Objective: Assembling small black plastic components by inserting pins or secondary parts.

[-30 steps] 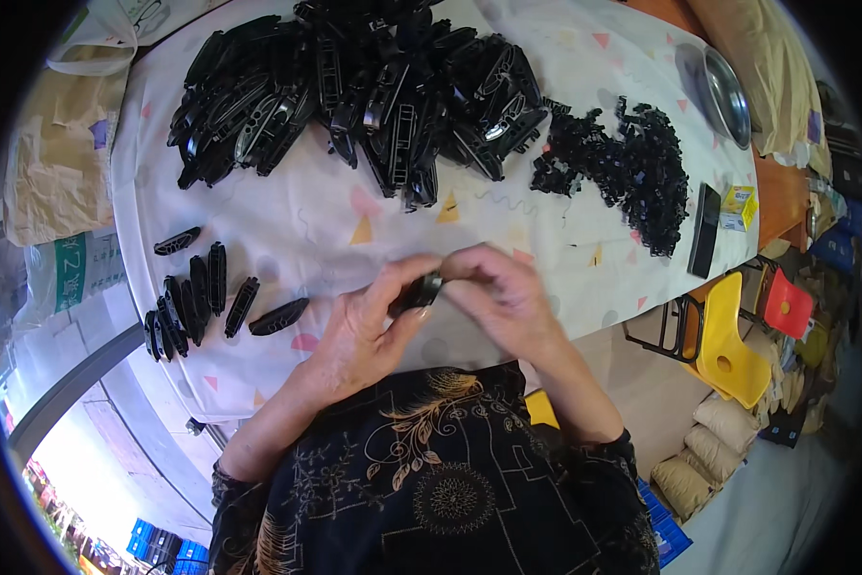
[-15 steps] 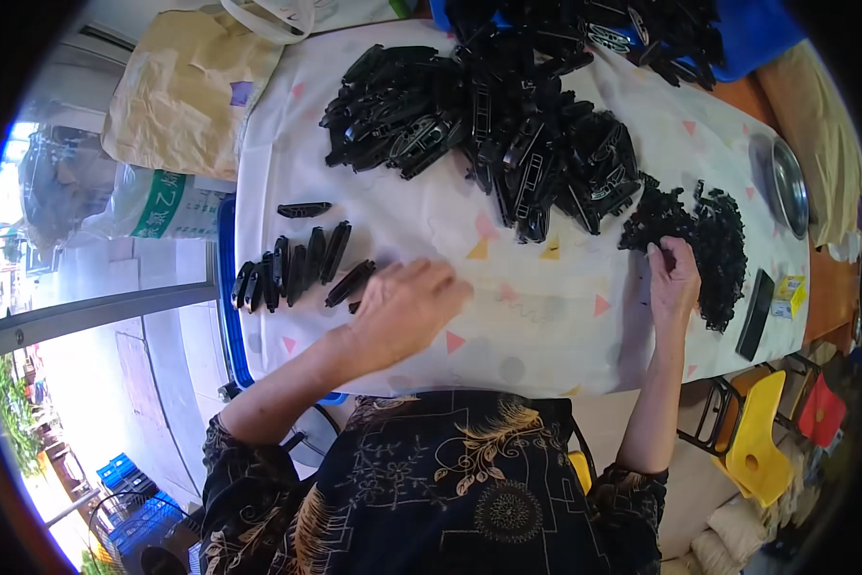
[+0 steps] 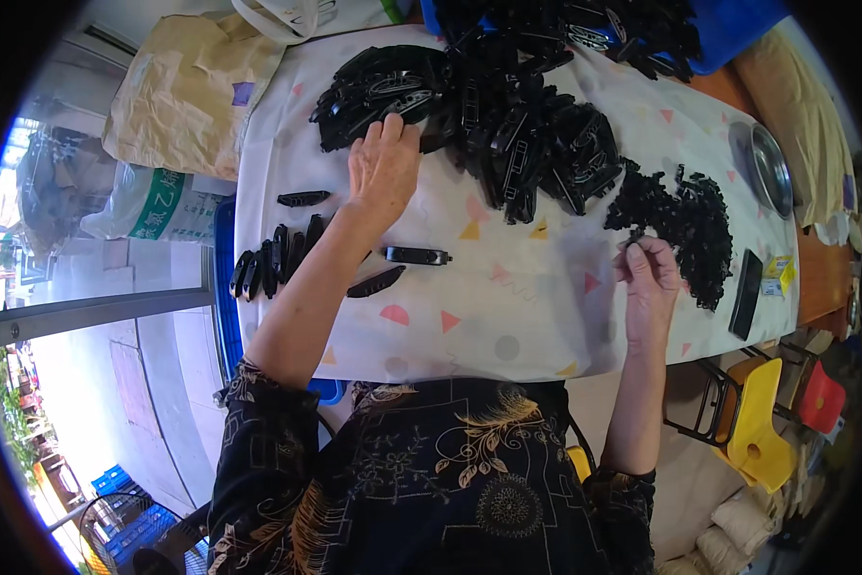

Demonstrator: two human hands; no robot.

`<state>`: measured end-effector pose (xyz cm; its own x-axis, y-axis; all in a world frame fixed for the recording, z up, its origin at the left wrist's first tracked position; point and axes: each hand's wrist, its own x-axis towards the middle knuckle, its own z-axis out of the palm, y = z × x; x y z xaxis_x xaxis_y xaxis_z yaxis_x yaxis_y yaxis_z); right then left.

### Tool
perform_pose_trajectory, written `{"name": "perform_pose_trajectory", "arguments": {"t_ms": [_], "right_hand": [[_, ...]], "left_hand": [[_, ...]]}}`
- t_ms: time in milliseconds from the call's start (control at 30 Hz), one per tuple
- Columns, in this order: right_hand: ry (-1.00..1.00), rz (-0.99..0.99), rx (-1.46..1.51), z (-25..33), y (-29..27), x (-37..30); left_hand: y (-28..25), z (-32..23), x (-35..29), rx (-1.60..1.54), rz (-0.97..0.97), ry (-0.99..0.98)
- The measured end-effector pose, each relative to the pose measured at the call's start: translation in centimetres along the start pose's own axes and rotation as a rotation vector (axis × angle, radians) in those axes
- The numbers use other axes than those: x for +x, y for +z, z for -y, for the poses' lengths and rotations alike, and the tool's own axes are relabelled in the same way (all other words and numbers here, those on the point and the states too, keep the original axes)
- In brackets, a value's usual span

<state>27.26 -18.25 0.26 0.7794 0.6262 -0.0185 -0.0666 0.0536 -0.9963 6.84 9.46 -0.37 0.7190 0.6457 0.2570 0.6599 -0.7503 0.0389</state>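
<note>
My left hand [image 3: 385, 172] reaches to the near edge of a large heap of long black plastic parts [image 3: 508, 144]. Its fingers are bent and slightly apart, with the tips against the heap; no part shows in its grip. Close to the small black pieces [image 3: 704, 230], my right hand [image 3: 652, 278] is closed in a pinch on a small black piece [image 3: 635, 236]. A single black plastic part [image 3: 417, 256] lies crosswise on the cloth between the hands. Another curved part [image 3: 376, 282] lies nearer me, beside my left forearm. Several more stand in a row [image 3: 268, 261], partly hidden by that forearm.
A patterned white cloth [image 3: 508, 326] covers the table. Further back sits a blue container [image 3: 738, 38] with black parts. To the right are a metal bowl [image 3: 771, 171], a dark bar [image 3: 745, 294] and a small yellow box [image 3: 778, 275]. A brown paper bag [image 3: 186, 96] stands left.
My left hand has moved away from me to the heap, leaving a black part in view on the cloth. My right hand has drawn slightly back from the small pieces, pinching one.
</note>
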Motion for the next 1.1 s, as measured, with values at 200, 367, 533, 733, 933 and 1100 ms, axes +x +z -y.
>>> {"name": "perform_pose_trajectory", "arguments": {"t_ms": [200,367,533,733,933,1100], "right_hand": [[0.275,0.24,0.38,-0.3,3.6,-2.9],[0.348,0.321,0.404,-0.3,6.2,-4.3],[0.354,0.382,0.447,-0.6,8.1,-4.8],[0.346,0.33,0.349,-1.1,8.3,-5.3],[0.33,0.313,0.461,-1.1,8.9,-5.4],[0.381,0.324,0.458,-1.0,9.2,-5.4]], "left_hand": [[-0.5,0.5,-3.2,-0.689,0.162,-0.309],[-2.2,-0.9,-6.9,-1.972,0.456,-0.5],[-2.7,-2.8,-8.4,-2.091,0.509,-0.439],[-3.3,-5.4,-9.4,-2.119,0.603,-0.476],[-2.8,-7.2,-10.2,-2.091,0.674,-0.377],[-3.3,-7.9,-10.1,-2.031,0.673,-0.367]]}}
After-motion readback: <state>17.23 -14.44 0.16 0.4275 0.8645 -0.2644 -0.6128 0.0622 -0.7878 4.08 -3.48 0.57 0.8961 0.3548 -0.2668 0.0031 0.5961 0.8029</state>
